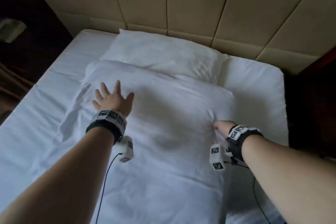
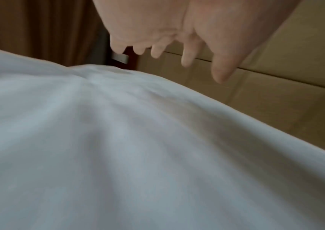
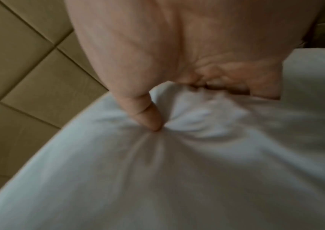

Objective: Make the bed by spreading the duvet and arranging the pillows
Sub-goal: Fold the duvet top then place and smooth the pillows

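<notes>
Two white pillows lie at the head of the bed [image 1: 254,85]. The far pillow [image 1: 163,52] rests flat against the padded tan headboard [image 1: 200,5]. The near pillow [image 1: 163,107] overlaps the far one's front edge and reaches toward the camera, over the white sheet [image 1: 36,114]. No separate duvet can be told apart from the white bedding in these views.

Two bare hands are on the near pillow, one at each side. The left hand [image 1: 112,100] is over its left part with the palm down and all five fingers [image 1: 118,85] straight and spread apart. In the left wrist view the left hand [image 2: 157,24] shows its fingertips clear of the white cloth [image 2: 118,140] below, so it hovers just above the near pillow, not pressing into it.

The right hand [image 1: 221,127] is at the pillow's right edge, where the cloth puckers into creases. In the right wrist view the right hand [image 3: 177,54] has its thumb [image 3: 149,118] dug into the near pillow [image 3: 197,171] and its fingers curled around a bunched fold, clamped on the cloth.

Each wrist wears one black band with square markers and one small white camera block hanging under it, two bands and two blocks in all. A thin black cable [image 1: 103,187] trails from the left block. Dark wooden furniture [image 1: 27,23] stands to the left of the bed.
</notes>
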